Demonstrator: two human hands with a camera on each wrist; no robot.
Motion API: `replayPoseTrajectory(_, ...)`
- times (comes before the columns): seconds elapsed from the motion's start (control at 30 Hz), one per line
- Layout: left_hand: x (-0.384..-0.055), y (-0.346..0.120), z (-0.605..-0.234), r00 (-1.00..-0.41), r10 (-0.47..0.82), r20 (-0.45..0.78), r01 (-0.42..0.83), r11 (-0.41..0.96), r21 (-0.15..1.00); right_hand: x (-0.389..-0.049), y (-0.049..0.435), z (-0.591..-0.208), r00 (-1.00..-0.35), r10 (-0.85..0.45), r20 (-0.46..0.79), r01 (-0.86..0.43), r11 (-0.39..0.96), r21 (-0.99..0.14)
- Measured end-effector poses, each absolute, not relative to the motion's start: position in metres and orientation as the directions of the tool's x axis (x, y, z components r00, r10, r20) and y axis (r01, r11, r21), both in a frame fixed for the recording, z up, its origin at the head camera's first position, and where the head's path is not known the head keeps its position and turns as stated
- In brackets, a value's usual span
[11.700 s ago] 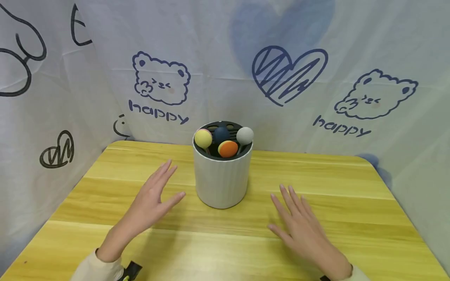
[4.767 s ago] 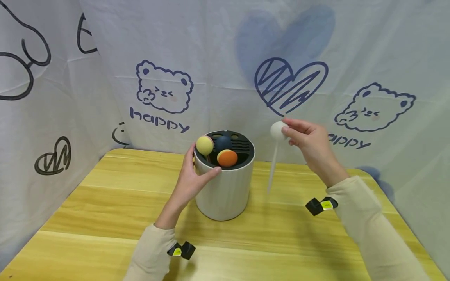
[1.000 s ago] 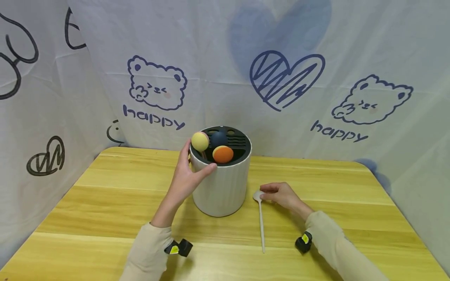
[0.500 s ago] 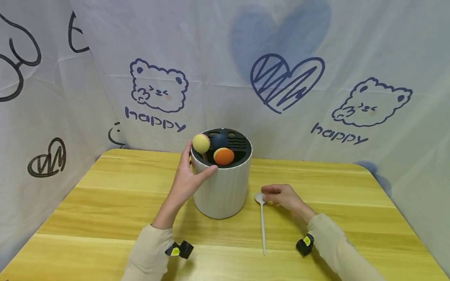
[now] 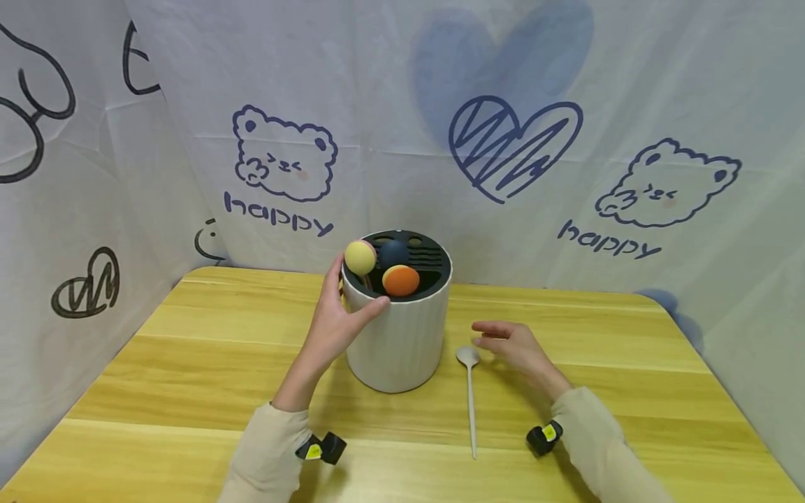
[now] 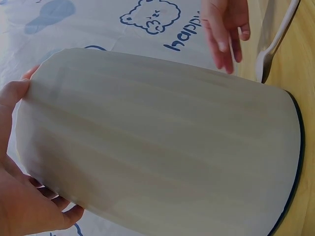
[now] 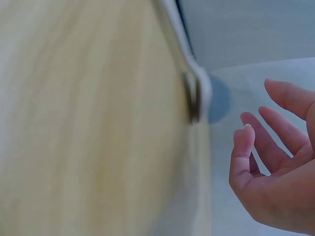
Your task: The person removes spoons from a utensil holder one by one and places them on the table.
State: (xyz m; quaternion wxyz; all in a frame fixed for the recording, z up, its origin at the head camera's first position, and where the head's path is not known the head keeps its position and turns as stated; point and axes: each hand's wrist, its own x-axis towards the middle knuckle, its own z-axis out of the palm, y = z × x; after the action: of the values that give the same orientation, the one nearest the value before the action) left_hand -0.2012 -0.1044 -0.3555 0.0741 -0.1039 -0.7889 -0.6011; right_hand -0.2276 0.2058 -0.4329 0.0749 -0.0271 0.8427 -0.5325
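Note:
A white ribbed utensil holder (image 5: 402,349) with a black slotted insert stands upright on the table. My left hand (image 5: 333,325) grips its rim from the left, thumb in front and fingers round the far side. Round-headed utensils stick out of it: a yellow head (image 5: 360,258) with a pink edge, a dark blue head (image 5: 394,254) and an orange head (image 5: 400,281). To the right of the holder, a pale grey long-handled spoon (image 5: 467,356) lies with its handle toward me. Just beyond the spoon's bowl hovers my right hand (image 5: 518,353), fingers relaxed and holding nothing, also seen in the right wrist view.
The wood-grain table (image 5: 189,391) ends at a white cloth backdrop (image 5: 390,84) printed with bears and hearts. Another cloth wall (image 5: 75,377) runs along the left side. Each sleeve carries a small black wrist camera (image 5: 544,438).
Earlier the right hand lifted the grey spoon out of the holder and laid it on the table. Now its fingers have let go and drawn slightly right. The left hand keeps its grip.

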Motion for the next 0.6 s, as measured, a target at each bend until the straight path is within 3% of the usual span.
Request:
replayPoseTrajectory(0.33, -0.201, -0.104, -0.355, -0.966, 0.078, 0.245, 0.257, 0.259, 0.931, -0.212, 0.205, -0.4, -0.989, -0.145, -0.013, -0.052, 0.439, -0.897)
replayPoseTrajectory(0.6, -0.201, -0.104, -0.356, -0.964, 0.077, 0.253, 0.264, 0.256, 0.93, -0.203, 0.2, -0.379, -0.982, -0.183, 0.053, -0.115, 0.352, -0.929)
